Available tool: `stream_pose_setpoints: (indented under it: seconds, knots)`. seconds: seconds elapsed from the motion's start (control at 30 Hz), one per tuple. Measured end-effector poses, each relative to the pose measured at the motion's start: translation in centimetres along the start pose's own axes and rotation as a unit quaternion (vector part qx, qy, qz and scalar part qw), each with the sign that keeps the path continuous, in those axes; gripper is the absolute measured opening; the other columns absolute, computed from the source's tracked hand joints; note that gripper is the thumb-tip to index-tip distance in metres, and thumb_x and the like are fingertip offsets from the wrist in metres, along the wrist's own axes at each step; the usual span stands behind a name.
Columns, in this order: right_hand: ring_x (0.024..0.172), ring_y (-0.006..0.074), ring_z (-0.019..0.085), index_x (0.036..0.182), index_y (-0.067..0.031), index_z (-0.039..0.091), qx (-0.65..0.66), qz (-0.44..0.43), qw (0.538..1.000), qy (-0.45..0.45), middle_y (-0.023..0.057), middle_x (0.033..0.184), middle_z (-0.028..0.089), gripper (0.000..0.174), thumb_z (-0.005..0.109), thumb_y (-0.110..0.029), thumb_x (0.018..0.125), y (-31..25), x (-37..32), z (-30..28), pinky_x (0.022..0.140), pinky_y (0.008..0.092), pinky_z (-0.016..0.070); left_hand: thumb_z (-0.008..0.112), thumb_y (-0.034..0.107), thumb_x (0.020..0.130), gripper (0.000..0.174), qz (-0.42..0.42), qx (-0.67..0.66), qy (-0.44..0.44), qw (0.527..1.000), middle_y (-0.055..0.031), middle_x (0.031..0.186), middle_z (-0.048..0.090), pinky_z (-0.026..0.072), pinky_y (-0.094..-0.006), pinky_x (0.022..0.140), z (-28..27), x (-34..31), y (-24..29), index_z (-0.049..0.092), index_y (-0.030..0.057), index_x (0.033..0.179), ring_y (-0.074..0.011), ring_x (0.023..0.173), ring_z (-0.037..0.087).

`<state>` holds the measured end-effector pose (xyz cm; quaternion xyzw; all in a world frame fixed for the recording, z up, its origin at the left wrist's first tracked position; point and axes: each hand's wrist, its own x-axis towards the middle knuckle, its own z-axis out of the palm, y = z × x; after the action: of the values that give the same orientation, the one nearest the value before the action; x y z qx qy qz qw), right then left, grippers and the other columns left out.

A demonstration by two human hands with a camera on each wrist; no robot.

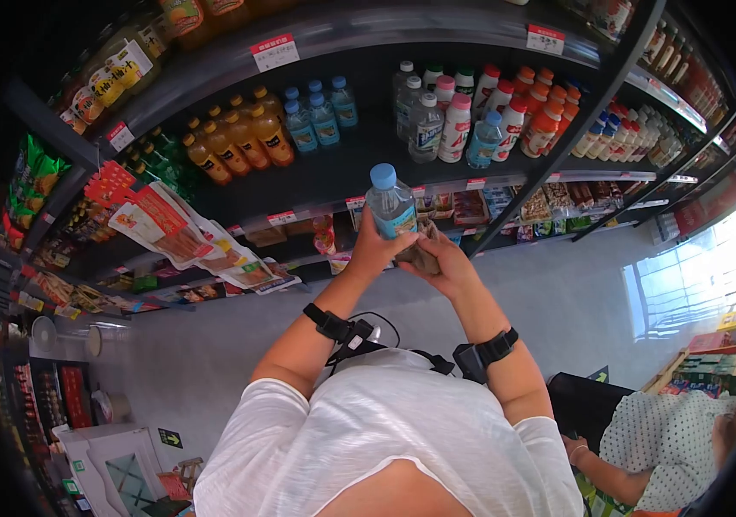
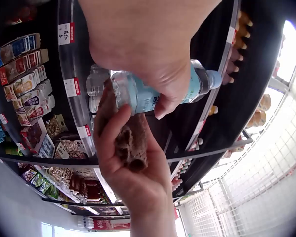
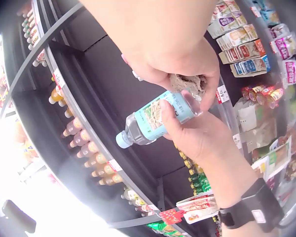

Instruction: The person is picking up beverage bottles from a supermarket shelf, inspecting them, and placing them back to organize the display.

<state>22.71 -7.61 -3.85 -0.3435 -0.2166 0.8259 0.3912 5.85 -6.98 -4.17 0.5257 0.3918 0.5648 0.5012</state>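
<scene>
In the head view my left hand [image 1: 375, 250] grips a clear plastic bottle [image 1: 392, 205] with a light-blue cap and blue label. The right wrist view shows the left thumb lying across the label [image 3: 157, 116], with the bottle tilted cap-down to the left. My right hand [image 2: 133, 168] holds a crumpled brown-grey cloth [image 2: 130, 140] against the base end of the bottle. Its thumb reaches up beside the bottle's base in the left wrist view. Part of the cloth [image 3: 190, 85] is hidden under the right hand's fingers in the right wrist view.
Ahead, a dark shelf [image 1: 316, 185] bears orange drinks [image 1: 239, 138], more blue-labelled bottles [image 1: 321, 116] and white and red bottles [image 1: 506, 121]. Hanging snack packs [image 1: 187, 233] jut out at left. Another person in a dotted top [image 1: 661, 439] is at lower right.
</scene>
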Motion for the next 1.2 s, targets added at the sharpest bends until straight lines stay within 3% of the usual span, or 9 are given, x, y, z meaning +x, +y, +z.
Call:
stream_pose_setpoints:
  seconds: [0.2, 0.4, 0.57, 0.7, 0.8, 0.93, 1.0, 1.07, 1.2]
  knots:
    - [0.101, 0.0197, 0.062, 0.122, -0.0127, 0.054, -0.102, -0.067, 0.991, 0.048, 0.0046, 0.112, 0.061, 0.029, 0.059, -0.019, 0.094, -0.1, 4.6, 0.9, 0.077, 0.0390, 0.0570, 0.080, 0.016, 0.076, 0.079, -0.038, -0.024, 0.028, 0.999, -0.0077, 0.125, 0.051, 0.0404, -0.0368, 0.101, -4.3, 4.1, -0.3, 0.033, 0.0085, 0.138, -0.0208, 0.118, 0.051]
    - [0.090, 0.0203, 0.065, 0.110, -0.0056, 0.058, 0.002, 0.019, 0.994, 0.107, 0.0091, 0.108, 0.063, 0.023, 0.061, -0.021, 0.093, -2.5, 9.2, 2.6, 0.074, 0.0350, 0.0558, 0.082, 0.012, 0.074, 0.081, -0.077, -0.003, 0.045, 0.996, -0.0104, 0.128, 0.047, 0.0427, -0.0376, 0.099, -9.1, 9.2, -2.5, 0.034, 0.0075, 0.139, -0.0240, 0.119, 0.051]
    - [0.085, 0.0206, 0.066, 0.123, 0.0033, 0.056, -0.121, -0.091, 0.988, 0.028, 0.0153, 0.110, 0.064, 0.039, 0.061, -0.011, 0.086, -2.4, 13.6, 2.7, 0.069, 0.0310, 0.0559, 0.082, 0.010, 0.073, 0.077, -0.050, 0.043, 0.044, 0.997, -0.0112, 0.127, 0.045, 0.0423, -0.0378, 0.099, -12.5, 13.5, -7.3, 0.039, 0.0056, 0.137, -0.0258, 0.120, 0.050]
    - [0.084, 0.0187, 0.066, 0.128, 0.0089, 0.051, -0.262, -0.155, 0.952, 0.041, 0.0174, 0.116, 0.063, 0.048, 0.056, -0.001, 0.082, -2.5, 17.6, 3.0, 0.067, 0.0286, 0.0535, 0.081, 0.009, 0.073, 0.077, -0.050, 0.044, 0.031, 0.997, -0.0114, 0.127, 0.046, 0.0421, -0.0370, 0.099, -13.4, 15.1, -8.3, 0.039, 0.0048, 0.137, -0.0253, 0.120, 0.050]
    - [0.089, 0.0258, 0.068, 0.129, 0.0051, 0.052, -0.324, -0.160, 0.930, 0.064, 0.0195, 0.118, 0.064, 0.048, 0.059, -0.008, 0.083, -1.9, 21.0, 2.5, 0.071, 0.0330, 0.0529, 0.080, 0.009, 0.073, 0.077, -0.052, 0.013, 0.016, 0.998, -0.0126, 0.128, 0.048, 0.0419, -0.0368, 0.100, -13.6, 15.8, -8.2, 0.039, 0.0040, 0.137, -0.0249, 0.120, 0.050]
    - [0.105, 0.0415, 0.060, 0.128, -0.0061, 0.056, -0.503, -0.253, 0.816, 0.127, 0.0221, 0.115, 0.063, 0.048, 0.064, -0.024, 0.084, -1.2, 23.6, 3.4, 0.086, 0.0427, 0.0496, 0.080, 0.009, 0.073, 0.079, -0.009, 0.061, 0.007, 0.998, -0.0162, 0.128, 0.050, 0.0420, -0.0374, 0.100, -13.9, 16.6, -8.3, 0.037, 0.0023, 0.139, -0.0259, 0.120, 0.050]
    - [0.107, 0.0406, 0.060, 0.128, -0.0052, 0.056, -0.545, -0.278, 0.777, 0.146, 0.0221, 0.117, 0.063, 0.048, 0.064, -0.024, 0.084, -1.5, 23.2, 4.5, 0.088, 0.0431, 0.0494, 0.079, 0.010, 0.074, 0.080, 0.033, 0.184, 0.038, 0.982, -0.0191, 0.128, 0.048, 0.0425, -0.0384, 0.100, -14.4, 16.9, -8.9, 0.035, 0.0017, 0.141, -0.0285, 0.121, 0.050]
    - [0.108, 0.0399, 0.060, 0.129, -0.0076, 0.056, -0.569, -0.295, 0.751, 0.162, 0.0219, 0.117, 0.063, 0.049, 0.065, -0.026, 0.084, -1.1, 24.2, 4.3, 0.090, 0.0437, 0.0490, 0.076, 0.012, 0.077, 0.080, 0.076, 0.353, 0.110, 0.926, -0.0222, 0.130, 0.044, 0.0434, -0.0397, 0.099, -14.7, 16.6, -10.1, 0.032, 0.0015, 0.144, -0.0323, 0.122, 0.048]
    - [0.107, 0.0391, 0.060, 0.128, -0.0102, 0.057, -0.590, -0.267, 0.740, 0.185, 0.0209, 0.116, 0.064, 0.049, 0.065, -0.028, 0.083, -1.3, 24.9, 4.9, 0.089, 0.0442, 0.0494, 0.072, 0.014, 0.086, 0.069, 0.037, 0.225, 0.146, 0.963, -0.0190, 0.132, 0.034, 0.0471, -0.0377, 0.096, -13.2, 15.2, -8.5, 0.032, 0.0008, 0.141, -0.0286, 0.122, 0.046]
